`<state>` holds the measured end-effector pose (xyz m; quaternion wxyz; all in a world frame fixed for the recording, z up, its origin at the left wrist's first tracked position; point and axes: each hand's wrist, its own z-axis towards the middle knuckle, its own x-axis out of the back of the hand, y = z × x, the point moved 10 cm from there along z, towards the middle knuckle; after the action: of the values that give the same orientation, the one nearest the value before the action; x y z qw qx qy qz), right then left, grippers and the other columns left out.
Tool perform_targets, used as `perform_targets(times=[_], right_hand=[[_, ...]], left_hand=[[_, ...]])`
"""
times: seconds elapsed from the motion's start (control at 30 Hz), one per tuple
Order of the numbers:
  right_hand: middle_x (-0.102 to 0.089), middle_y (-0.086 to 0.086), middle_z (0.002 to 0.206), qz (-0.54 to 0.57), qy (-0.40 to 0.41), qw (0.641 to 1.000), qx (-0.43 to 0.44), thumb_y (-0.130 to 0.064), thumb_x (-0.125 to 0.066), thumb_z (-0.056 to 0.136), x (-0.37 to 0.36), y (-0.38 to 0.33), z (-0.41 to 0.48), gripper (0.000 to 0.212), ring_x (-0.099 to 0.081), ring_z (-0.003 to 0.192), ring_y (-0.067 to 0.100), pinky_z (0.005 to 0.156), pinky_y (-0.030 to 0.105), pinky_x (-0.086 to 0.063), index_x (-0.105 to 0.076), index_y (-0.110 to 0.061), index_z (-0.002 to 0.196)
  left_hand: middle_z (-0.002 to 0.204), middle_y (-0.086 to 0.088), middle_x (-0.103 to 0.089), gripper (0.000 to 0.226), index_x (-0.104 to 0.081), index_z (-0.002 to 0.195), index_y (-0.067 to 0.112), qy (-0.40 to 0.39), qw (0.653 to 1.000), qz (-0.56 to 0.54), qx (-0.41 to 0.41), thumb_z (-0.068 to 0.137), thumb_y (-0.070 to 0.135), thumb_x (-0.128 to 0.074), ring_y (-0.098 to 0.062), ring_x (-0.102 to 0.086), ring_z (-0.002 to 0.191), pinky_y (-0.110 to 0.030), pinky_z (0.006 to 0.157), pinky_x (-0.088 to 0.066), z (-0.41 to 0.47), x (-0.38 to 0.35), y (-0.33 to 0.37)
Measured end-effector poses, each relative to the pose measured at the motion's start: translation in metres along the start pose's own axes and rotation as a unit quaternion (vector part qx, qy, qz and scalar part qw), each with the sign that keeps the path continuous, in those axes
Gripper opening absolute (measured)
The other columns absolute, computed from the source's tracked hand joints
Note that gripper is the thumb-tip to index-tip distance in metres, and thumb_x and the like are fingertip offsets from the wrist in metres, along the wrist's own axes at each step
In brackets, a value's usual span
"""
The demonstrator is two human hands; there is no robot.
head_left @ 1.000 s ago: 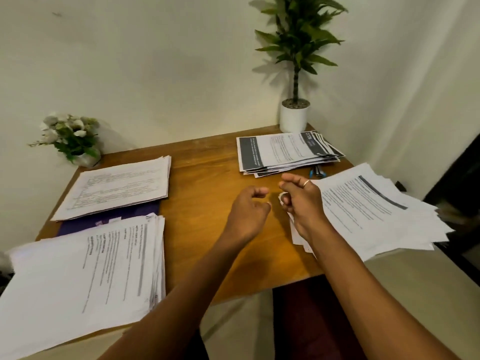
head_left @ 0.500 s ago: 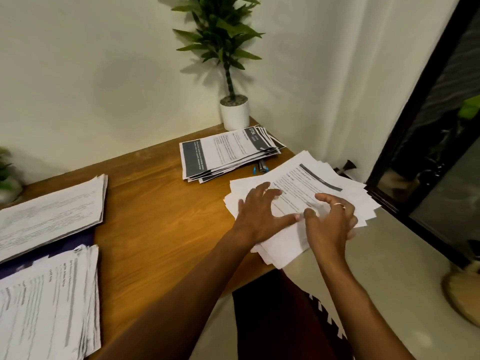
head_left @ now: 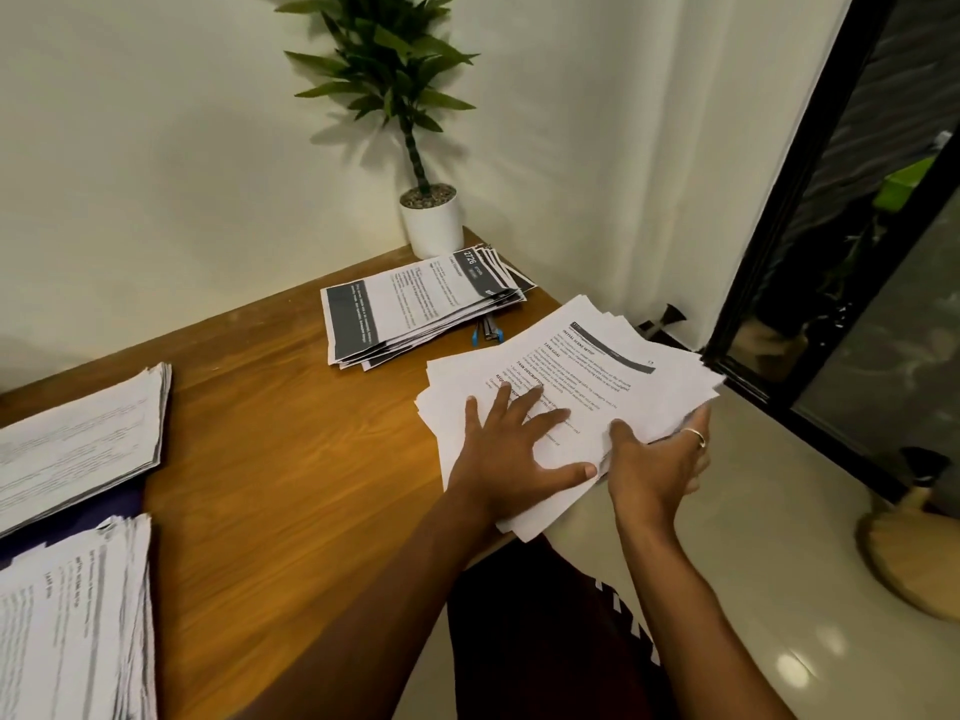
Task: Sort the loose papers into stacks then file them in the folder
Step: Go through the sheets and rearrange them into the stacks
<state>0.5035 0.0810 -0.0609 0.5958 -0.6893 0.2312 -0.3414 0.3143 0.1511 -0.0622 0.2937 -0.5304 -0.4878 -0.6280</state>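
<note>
A loose, fanned pile of white printed papers (head_left: 587, 366) overhangs the right edge of the wooden table (head_left: 291, 433). My left hand (head_left: 511, 449) lies flat on the pile with its fingers spread. My right hand (head_left: 657, 459) grips the pile's near right edge, thumb on top and fingers underneath. A stack with dark-banded sheets (head_left: 415, 309) lies behind it. Two more paper stacks sit at the left: one further back (head_left: 78, 439) and one near me (head_left: 72, 626). A dark purple folder (head_left: 78, 522) shows between those two.
A potted green plant (head_left: 431, 220) in a white pot stands in the table's far right corner. Blue-tipped pens (head_left: 488, 332) lie by the dark-banded stack. A black-framed glass door (head_left: 810, 215) and pale floor (head_left: 753, 563) are on the right.
My view has turned right. Both hands moved from mid-table onto the fanned pile; the left now lies flat on it and the right has taken hold of its edge.
</note>
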Motion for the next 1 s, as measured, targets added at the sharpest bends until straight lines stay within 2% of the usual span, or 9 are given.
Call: perform_targets(times=[0.07,0.17,0.33,0.43,0.57,0.67,0.8,0.93,1.0], right_hand=[[-0.043,0.003,0.153,0.007,-0.021,1.0,0.011,-0.013,-0.082,0.083,-0.006,-0.007,-0.005,0.099,-0.04,0.143,0.028,0.113,0.061,-0.039,-0.02,-0.037,0.157],[-0.061,-0.006,0.123,0.061,-0.062,0.996,-0.01,-0.008,-0.078,0.088,-0.016,-0.006,-0.014,0.1,-0.063,0.119,0.025,0.079,0.049,-0.064,-0.014,-0.043,0.156],[-0.066,-0.004,0.117,0.051,-0.072,0.996,-0.027,-0.015,-0.076,0.092,-0.015,-0.002,-0.014,0.104,-0.068,0.107,0.02,0.075,0.04,-0.065,-0.002,-0.039,0.161],[-0.065,-0.009,0.109,0.054,-0.082,0.994,-0.038,-0.018,-0.077,0.09,-0.019,-0.004,-0.011,0.081,-0.069,0.083,0.01,0.055,0.019,-0.058,-0.025,-0.036,0.15],[-0.068,0.0,0.12,0.039,-0.096,0.994,-0.042,-0.011,-0.075,0.09,-0.025,-0.007,-0.008,0.053,-0.067,0.086,0.009,0.061,0.022,-0.058,-0.046,-0.023,0.133],[-0.069,-0.008,0.116,0.084,-0.077,0.993,-0.026,-0.003,-0.068,0.089,-0.014,-0.015,-0.008,0.061,-0.067,0.087,0.0,0.076,0.025,-0.06,-0.045,-0.022,0.143],[-0.072,-0.013,0.111,0.142,-0.08,0.986,0.019,-0.004,-0.07,0.087,0.0,-0.039,-0.009,0.059,-0.071,0.092,-0.001,0.086,0.025,-0.059,-0.052,-0.027,0.139],[-0.076,-0.013,0.113,0.21,-0.168,0.962,0.056,0.0,-0.067,0.085,-0.006,-0.072,-0.013,0.054,-0.073,0.1,0.005,0.081,0.019,-0.059,-0.06,-0.027,0.132],[-0.077,-0.006,0.112,0.246,-0.247,0.936,0.046,0.004,-0.064,0.085,-0.028,-0.083,-0.021,0.045,-0.074,0.102,0.015,0.075,0.02,-0.059,-0.068,-0.025,0.12]], left_hand=[[0.169,0.019,-0.01,0.088,-0.035,0.15,0.053,0.012,1.0,-0.013,-0.009,0.074,0.097,-0.032,-0.017,0.006,0.158,-0.059,0.117,0.023,-0.001,0.003,0.001],[0.168,0.018,-0.016,0.082,-0.042,0.147,0.052,0.026,0.999,-0.016,-0.016,0.077,0.094,-0.03,-0.016,0.001,0.158,-0.056,0.116,0.022,-0.004,0.004,0.003],[0.167,0.018,-0.02,0.078,-0.046,0.145,0.051,0.033,0.999,-0.024,-0.018,0.079,0.091,-0.032,-0.015,-0.002,0.158,-0.054,0.117,0.02,-0.006,0.008,0.003],[0.166,0.018,-0.024,0.074,-0.052,0.142,0.049,0.032,0.998,-0.045,-0.021,0.081,0.089,-0.034,-0.014,-0.005,0.157,-0.055,0.119,0.017,-0.008,0.012,0.006],[0.153,0.019,-0.048,0.052,-0.072,0.121,0.038,0.037,0.976,-0.214,-0.009,0.087,0.073,-0.053,-0.007,-0.026,0.151,-0.053,0.127,0.002,-0.018,0.022,0.006],[0.134,0.021,-0.063,0.031,-0.076,0.112,0.031,0.08,0.906,-0.413,0.047,0.092,0.052,-0.068,0.001,-0.053,0.127,-0.043,0.12,-0.035,-0.032,0.041,-0.01],[0.122,0.021,-0.066,0.02,-0.073,0.114,0.028,0.204,0.879,-0.43,0.037,0.095,0.034,-0.07,0.004,-0.058,0.115,-0.031,0.103,-0.05,-0.063,0.091,-0.034],[0.134,0.015,-0.055,0.043,-0.057,0.129,0.034,0.3,0.857,-0.413,0.078,0.09,0.04,-0.075,0.001,-0.057,0.117,-0.03,0.092,-0.057,-0.098,0.139,-0.073],[0.138,0.016,-0.053,0.061,-0.048,0.138,0.039,0.271,0.863,-0.408,0.119,0.086,0.052,-0.076,-0.004,-0.06,0.115,-0.029,0.082,-0.058,-0.109,0.153,-0.098]])
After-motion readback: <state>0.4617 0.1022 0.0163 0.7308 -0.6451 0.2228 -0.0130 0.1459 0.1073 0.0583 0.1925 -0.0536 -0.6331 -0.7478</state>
